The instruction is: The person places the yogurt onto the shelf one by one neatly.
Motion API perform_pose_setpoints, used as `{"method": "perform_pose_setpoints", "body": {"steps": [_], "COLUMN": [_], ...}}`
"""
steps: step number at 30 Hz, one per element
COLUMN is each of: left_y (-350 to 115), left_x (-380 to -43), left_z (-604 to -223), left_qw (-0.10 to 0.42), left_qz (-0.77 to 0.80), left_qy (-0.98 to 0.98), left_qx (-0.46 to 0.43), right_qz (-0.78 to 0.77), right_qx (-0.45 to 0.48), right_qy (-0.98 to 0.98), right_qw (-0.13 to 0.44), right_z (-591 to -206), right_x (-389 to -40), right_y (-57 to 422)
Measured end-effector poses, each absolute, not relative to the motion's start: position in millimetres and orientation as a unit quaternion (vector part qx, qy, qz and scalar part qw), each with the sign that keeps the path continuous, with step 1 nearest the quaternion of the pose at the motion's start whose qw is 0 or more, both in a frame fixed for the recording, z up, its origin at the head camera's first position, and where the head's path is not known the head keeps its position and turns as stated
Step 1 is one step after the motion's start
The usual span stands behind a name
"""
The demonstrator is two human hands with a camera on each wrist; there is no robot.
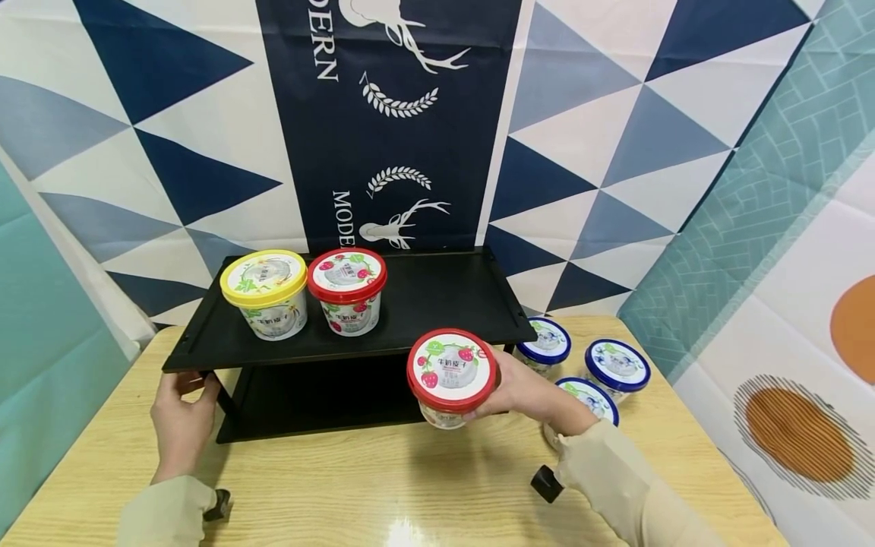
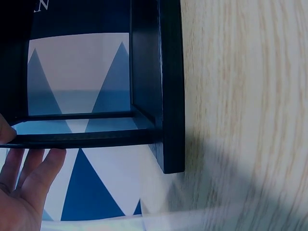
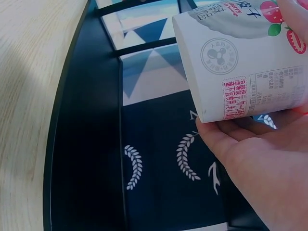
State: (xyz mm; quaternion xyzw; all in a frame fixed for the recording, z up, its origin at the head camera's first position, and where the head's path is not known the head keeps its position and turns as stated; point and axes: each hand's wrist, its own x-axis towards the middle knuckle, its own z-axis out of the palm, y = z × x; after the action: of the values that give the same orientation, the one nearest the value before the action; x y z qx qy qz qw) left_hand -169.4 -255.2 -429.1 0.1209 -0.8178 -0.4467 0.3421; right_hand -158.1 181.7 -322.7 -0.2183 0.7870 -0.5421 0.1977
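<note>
My right hand [image 1: 516,387] holds a white tub with a red lid [image 1: 451,370] and strawberry print, raised in front of a two-tier black shelf [image 1: 437,296]. The right wrist view shows the tub's printed side [image 3: 240,67] with the fingers curled round it. At the shelf's left end, my left hand [image 1: 183,418] grips the front post [image 2: 86,139], thumb on one side and fingers on the other. On the top tier stand a yellow-lidded tub [image 1: 265,292] and another red-lidded tub [image 1: 347,291], side by side.
Several blue-lidded tubs [image 1: 617,365] stand on the wooden table [image 1: 328,486] to the right of the shelf, partly behind my right forearm. Patterned cloth [image 1: 581,137] hangs close behind the shelf. The lower tier [image 1: 307,403] sits low over the table.
</note>
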Motion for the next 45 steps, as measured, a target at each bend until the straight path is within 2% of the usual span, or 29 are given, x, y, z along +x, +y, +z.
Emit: {"method": "perform_pose_setpoints", "body": {"steps": [12, 38, 45], "left_y": [-255, -255, -256], "left_x": [-171, -170, -170], "left_z": [-428, -429, -430], "left_qw": [0.347, 0.345, 0.344], "left_qz": [-0.445, -0.445, -0.444], "left_qy": [-0.817, -0.817, -0.817], "left_qx": [0.121, 0.123, 0.127], "right_qz": [-0.546, -0.573, -0.547], "right_qx": [-0.214, -0.267, -0.249], "right_qy": [0.786, 0.754, 0.782], "right_qw": [0.195, 0.179, 0.166], "right_z": [-318, -302, -295], "right_x": [-161, -163, -162], "right_y": [182, 185, 184]}}
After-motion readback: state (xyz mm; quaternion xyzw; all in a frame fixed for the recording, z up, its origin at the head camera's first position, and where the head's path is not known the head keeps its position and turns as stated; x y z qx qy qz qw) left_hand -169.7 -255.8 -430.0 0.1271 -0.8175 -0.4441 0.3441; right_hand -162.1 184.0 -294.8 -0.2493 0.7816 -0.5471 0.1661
